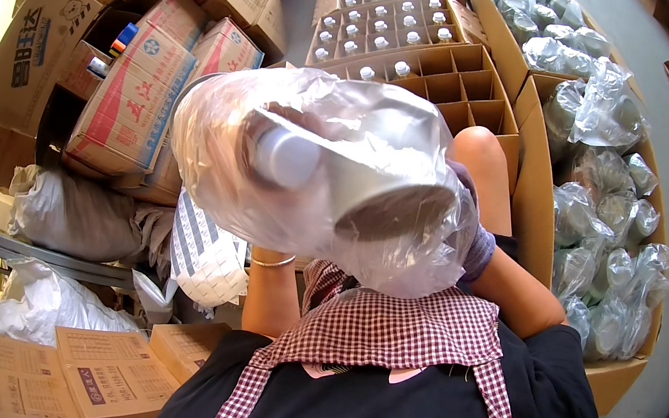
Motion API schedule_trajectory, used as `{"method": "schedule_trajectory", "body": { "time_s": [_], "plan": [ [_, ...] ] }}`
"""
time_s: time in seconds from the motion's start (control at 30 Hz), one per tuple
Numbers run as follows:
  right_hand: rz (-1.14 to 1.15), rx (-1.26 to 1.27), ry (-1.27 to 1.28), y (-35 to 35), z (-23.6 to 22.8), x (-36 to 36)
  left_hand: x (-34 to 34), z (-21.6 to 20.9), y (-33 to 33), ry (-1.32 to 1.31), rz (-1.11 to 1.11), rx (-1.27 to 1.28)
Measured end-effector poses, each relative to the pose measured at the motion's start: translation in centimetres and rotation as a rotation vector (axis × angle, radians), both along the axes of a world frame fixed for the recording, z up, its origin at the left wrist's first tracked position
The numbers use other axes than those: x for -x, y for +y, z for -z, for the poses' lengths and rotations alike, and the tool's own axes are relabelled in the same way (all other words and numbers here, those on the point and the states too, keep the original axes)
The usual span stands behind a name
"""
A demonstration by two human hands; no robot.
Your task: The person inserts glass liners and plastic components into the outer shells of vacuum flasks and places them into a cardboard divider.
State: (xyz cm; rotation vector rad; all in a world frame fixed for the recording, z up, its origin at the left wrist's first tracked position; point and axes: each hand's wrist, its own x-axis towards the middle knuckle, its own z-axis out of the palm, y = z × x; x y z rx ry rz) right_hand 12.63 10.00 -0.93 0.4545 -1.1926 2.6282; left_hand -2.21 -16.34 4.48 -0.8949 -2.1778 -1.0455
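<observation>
A clear plastic bag point(265, 212) is held up in front of my chest. Through its crinkled film show a silver-grey cylinder point(386, 152) with a dark round end and a white, cap-like round piece point(286, 157); their exact kind is unclear. My left hand point(234, 129), above a bracelet, is closed at the bag's left side, blurred by the plastic. On the right side, my right hand point(476, 243) wears a purple-grey glove and grips the bag, its fingertips mostly hidden. Just beyond the bag stands a divided carton point(491, 85) with white-capped bottles point(402, 69) and several bare compartments.
Long cartons point(529, 121) filled with plastic-wrapped items point(604, 197) run along my right. More bottle cartons point(397, 24) stand ahead. Stacked cardboard boxes point(129, 109) rise at the left, above a grey cloth bundle point(79, 210). White plastic sacking point(52, 301) and boxes point(111, 375) lie lower left.
</observation>
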Motion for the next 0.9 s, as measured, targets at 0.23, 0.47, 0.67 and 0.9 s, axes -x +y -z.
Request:
{"method": "schedule_trajectory", "body": {
  "time_s": [0.23, 0.47, 0.67, 0.9],
  "plan": [
    [-0.007, -0.002, -0.030, -2.2, 2.4, -1.2, -0.2, 0.5, -0.2, -0.013, 0.006, 0.006],
    [0.014, -0.425, -0.159, -1.1, -2.2, -6.1, -0.1, 0.6, -0.4, -0.031, 0.000, -0.001],
    [-0.421, 0.504, -0.006, -1.8, 5.8, -4.8, -0.5, 1.1, -0.6, -0.056, 0.002, -0.011],
    [-0.401, 0.392, -0.109, -0.4, 9.2, -5.5, 0.1, 1.8, -0.2, -0.093, 0.027, -0.046]
  ]
}}
